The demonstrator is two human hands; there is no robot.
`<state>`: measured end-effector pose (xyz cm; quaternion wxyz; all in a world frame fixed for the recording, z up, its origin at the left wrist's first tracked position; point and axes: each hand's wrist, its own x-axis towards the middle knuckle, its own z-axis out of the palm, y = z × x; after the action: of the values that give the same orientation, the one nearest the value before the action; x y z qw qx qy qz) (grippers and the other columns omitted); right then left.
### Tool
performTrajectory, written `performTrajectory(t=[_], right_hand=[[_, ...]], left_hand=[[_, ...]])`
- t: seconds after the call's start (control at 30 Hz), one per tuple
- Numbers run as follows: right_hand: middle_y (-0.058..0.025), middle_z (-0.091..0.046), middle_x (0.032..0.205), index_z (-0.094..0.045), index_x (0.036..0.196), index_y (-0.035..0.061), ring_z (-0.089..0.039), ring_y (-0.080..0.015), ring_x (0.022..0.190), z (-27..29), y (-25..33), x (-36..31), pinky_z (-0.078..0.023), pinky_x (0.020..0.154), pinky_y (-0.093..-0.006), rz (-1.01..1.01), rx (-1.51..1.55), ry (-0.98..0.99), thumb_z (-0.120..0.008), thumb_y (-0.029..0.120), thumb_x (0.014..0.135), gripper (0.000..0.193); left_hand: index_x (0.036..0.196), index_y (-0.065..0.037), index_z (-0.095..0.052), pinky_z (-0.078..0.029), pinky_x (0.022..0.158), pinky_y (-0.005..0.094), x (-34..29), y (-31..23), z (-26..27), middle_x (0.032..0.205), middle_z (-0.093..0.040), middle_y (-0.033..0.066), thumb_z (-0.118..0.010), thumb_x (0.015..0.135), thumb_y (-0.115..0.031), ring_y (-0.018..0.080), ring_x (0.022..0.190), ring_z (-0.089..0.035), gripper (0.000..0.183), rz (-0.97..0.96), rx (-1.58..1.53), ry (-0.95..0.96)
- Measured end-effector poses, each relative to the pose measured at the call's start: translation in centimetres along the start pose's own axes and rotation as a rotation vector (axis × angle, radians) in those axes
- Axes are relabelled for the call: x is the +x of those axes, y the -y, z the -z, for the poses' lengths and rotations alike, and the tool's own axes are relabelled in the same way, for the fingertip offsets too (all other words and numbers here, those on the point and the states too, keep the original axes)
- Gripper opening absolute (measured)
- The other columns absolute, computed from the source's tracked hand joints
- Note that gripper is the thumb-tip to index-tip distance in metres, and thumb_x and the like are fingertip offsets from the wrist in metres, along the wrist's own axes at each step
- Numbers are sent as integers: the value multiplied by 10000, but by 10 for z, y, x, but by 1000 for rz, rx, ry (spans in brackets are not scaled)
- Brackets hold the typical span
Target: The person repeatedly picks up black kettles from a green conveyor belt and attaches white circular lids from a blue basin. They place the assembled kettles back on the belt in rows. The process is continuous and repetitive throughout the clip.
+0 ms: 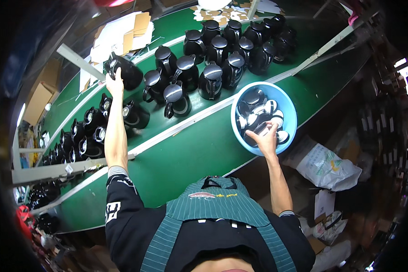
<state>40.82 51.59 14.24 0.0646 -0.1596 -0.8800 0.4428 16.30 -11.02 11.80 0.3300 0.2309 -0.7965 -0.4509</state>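
My left hand reaches far forward at the left and is closed on the handle side of a black jug, which is tilted. My right hand is down inside a light blue bucket. Its thumb and fingers are bent round a black lid, partly hidden by the hand. Several more round lids, black with pale undersides, lie loose in the bucket. Just beyond the bucket, several black jugs with lids on stand close together. Lidless black jugs with pale round mouths stand in rows at the left.
A green work surface runs across, with a pale metal rail along it. Cardboard and white sheets lie at the far left. An upright bar stands near my left hand. A white sack lies right of the bucket.
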Motion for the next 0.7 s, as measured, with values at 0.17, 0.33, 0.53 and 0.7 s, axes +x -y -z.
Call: performTrajectory(t=[0.17, 0.33, 0.53, 0.7], right_hand=[[-152, -593, 1204, -477, 1229, 50, -626, -220, 1081, -35, 87, 3, -552, 916, -356, 280, 391, 216, -981, 236, 751, 719], [-186, -565, 1240, -422, 1182, 40, -645, -246, 1035, -96, 191, -15, -597, 839, -351, 547, 736, 257, -959, 363, 783, 743], [-243, -540, 1318, -441, 1127, 43, -511, -395, 1210, -143, 211, -45, -419, 1036, -498, 1073, 392, 171, -904, 408, 818, 665], [-240, -542, 1367, -473, 1305, 24, -535, -370, 1189, -115, 182, -45, -454, 1003, -460, 985, 278, 471, -816, 429, 907, 664]], left_hand=[[954, -24, -657, -425, 613, 261, -102, -150, 90, 760, -560, -51, -926, 800, -184, 90, 662, -469, 349, -307, -18, 281], [1040, -18, -676, -550, 697, 316, -218, -206, 134, 885, -748, 99, -885, 789, -93, 164, 754, -702, 336, -466, 46, 562], [1006, -43, -633, -554, 653, 413, -293, -212, 158, 804, -715, 186, -842, 811, -140, 370, 732, -730, 302, -296, 125, 617], [1007, -47, -641, -543, 674, 466, -305, -219, 168, 790, -709, 176, -807, 783, -145, 392, 742, -715, 295, -416, 269, 649]])
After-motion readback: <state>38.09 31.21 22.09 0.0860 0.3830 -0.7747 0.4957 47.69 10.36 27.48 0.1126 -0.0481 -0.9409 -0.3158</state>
